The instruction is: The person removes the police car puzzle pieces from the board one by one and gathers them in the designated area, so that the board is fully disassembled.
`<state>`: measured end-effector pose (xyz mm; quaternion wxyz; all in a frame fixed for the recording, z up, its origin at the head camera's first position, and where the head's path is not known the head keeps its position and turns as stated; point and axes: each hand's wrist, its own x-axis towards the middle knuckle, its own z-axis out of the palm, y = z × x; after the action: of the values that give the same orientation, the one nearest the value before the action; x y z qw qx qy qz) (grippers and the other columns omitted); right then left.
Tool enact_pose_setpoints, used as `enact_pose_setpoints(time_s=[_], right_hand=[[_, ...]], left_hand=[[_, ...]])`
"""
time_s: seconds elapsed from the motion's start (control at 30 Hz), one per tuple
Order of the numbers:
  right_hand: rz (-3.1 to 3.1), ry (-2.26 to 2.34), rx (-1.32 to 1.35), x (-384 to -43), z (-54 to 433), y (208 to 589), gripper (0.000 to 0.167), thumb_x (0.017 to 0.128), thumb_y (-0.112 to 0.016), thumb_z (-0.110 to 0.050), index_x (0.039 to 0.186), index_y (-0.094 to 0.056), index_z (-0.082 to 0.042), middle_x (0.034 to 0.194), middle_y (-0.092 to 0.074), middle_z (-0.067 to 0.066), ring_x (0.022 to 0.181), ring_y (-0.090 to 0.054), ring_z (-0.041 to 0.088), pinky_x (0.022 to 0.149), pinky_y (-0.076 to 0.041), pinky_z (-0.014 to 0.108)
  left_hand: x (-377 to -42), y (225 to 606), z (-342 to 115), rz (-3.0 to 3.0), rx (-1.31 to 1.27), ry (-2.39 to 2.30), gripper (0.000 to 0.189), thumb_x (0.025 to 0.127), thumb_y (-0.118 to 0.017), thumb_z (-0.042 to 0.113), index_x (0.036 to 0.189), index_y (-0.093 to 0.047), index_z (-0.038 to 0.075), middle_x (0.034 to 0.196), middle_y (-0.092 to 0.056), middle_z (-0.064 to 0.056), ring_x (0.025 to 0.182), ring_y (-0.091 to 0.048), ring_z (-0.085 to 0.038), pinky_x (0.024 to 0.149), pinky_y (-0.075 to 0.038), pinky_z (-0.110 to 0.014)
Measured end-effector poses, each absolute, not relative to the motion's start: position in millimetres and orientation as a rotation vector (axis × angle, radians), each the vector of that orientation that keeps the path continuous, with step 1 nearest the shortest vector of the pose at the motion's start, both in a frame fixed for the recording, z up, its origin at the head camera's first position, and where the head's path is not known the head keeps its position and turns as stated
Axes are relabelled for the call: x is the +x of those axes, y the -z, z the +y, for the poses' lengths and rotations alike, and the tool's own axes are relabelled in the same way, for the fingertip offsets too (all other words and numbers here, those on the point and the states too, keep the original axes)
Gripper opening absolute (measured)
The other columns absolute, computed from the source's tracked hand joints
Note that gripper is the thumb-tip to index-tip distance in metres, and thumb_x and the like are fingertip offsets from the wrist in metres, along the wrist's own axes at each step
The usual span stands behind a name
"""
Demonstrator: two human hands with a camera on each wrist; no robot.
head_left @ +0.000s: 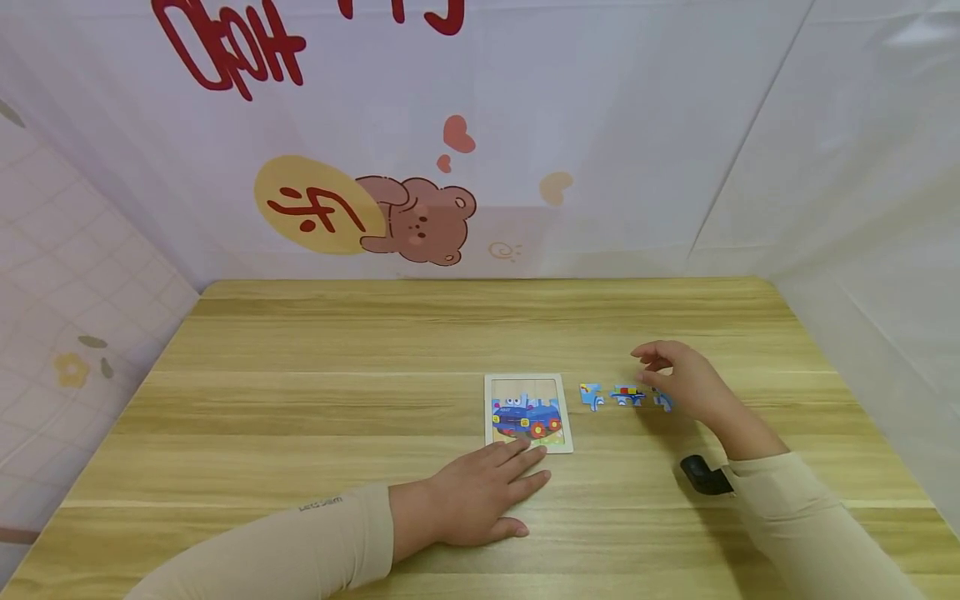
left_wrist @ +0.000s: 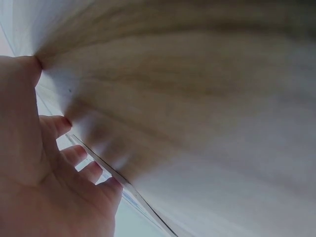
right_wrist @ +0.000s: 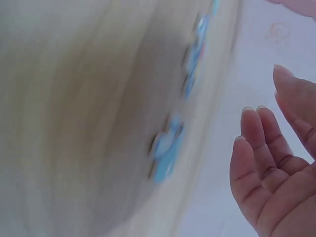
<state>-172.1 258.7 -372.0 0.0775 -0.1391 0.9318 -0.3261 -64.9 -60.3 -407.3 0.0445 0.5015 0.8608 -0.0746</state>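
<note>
Touching puzzle (head_left: 527, 417) | left hand (head_left: 486, 497) spread | right hand (head_left: 688, 385) loosely curved | wall (head_left: 622, 100): 乐 (head_left: 324, 210) sideways

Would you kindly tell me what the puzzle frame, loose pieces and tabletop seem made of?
The puzzle frame looks like smooth wood or card: flat white rim, slim edge. The loose pieces seem to be printed wood or card; their picture faces show, but blurred edges leave the core open. The tabletop appears wood or wood-look laminate, smooth, with streaked grain.
</note>
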Motion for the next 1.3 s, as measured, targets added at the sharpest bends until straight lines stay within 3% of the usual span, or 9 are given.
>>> enact_pose_setpoints(time_s=[0.57, 1.3], right_hand=[[2.735, 1.191, -0.454, -166.2, 202.7, 369.1, 0.03, 0.091, -0.063, -0.002, 0.12, -0.06, 0.007, 0.111, -0.059, 0.023, 0.101, -0.059, 0.036, 0.085, -0.05, 0.05], [2.584, 1.119, -0.569, -157.3, 135.7, 379.6, 0.023, 0.09, -0.067, -0.008, 0.114, -0.066, -0.005, 0.111, -0.062, 0.008, 0.099, -0.059, 0.023, 0.084, -0.051, 0.041]], left_hand=[[-63.8, 408.6, -60.5, 2.634, 1.528, 0.243, 0.063, 0.1, -0.031, 0.057, 0.152, -0.033, 0.021, 0.158, -0.026, -0.004, 0.145, -0.023, -0.024, 0.114, -0.027, -0.032], [-65.0, 410.6, -61.2, 2.613, 1.524, 0.235, 0.063, 0.1, -0.029, 0.056, 0.152, -0.032, 0.021, 0.159, -0.024, -0.004, 0.146, -0.02, -0.024, 0.115, -0.025, -0.033]])
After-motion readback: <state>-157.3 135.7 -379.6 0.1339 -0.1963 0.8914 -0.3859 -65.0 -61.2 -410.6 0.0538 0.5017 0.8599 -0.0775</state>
